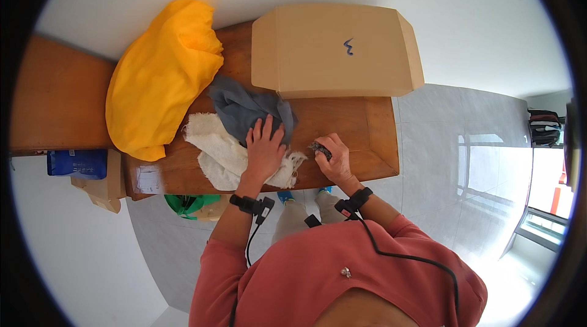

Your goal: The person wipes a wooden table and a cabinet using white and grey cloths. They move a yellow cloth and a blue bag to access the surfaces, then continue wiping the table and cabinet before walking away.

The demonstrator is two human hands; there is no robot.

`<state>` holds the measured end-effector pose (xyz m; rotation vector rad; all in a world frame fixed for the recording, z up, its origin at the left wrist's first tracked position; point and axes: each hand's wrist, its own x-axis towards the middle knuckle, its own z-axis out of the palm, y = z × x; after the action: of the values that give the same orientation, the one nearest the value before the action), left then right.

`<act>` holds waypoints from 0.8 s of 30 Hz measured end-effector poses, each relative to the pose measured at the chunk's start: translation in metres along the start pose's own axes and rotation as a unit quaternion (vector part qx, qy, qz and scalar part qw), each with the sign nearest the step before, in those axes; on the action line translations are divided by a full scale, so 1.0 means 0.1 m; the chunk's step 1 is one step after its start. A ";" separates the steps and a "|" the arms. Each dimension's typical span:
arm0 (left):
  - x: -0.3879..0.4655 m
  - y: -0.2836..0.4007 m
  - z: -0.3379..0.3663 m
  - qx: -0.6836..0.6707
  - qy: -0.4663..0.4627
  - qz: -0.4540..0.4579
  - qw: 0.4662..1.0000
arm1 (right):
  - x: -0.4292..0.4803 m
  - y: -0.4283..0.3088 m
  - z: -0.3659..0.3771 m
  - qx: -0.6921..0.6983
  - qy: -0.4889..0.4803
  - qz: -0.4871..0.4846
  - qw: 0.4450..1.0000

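Observation:
My left hand (265, 150) lies palm down with fingers spread across a crumpled blue-grey cloth (243, 104). Under its heel is a cream, loosely woven cloth (213, 143) with frayed edges, its fringe (293, 164) showing to the right. My right hand (335, 158) is closed around a small dark grey wad (322, 149), which looks like a steel-wool scrubber. That hand is over the wooden tabletop (335, 120), right of the cloths. Most of the wad is hidden by the fingers.
Behind the cloths stands a cardboard box (330, 51) with a blue pen mark. A bulky yellow cloth (160, 79) lies at the left. Beyond it sit a wooden cabinet (64, 97) and a blue package (78, 164). Below the table's front edge is a green bag (190, 205).

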<state>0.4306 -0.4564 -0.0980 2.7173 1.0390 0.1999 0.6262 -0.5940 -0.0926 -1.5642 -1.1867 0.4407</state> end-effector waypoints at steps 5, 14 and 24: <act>0.15 0.64 0.13 -0.043 0.002 0.093 0.995 | -0.18 0.05 -0.66 0.046 0.092 0.070 0.992; 0.98 2.27 0.78 -0.152 0.039 0.277 0.948 | -0.62 0.14 -1.77 0.000 0.244 0.168 0.955; 0.09 2.02 0.57 -0.179 0.034 0.179 0.967 | -0.67 0.17 -2.03 -0.061 0.209 0.176 0.960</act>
<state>0.5785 -0.6051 -0.1012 2.5492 0.4580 0.4928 0.7620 -0.7553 -0.0542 -1.8729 -0.6215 0.2483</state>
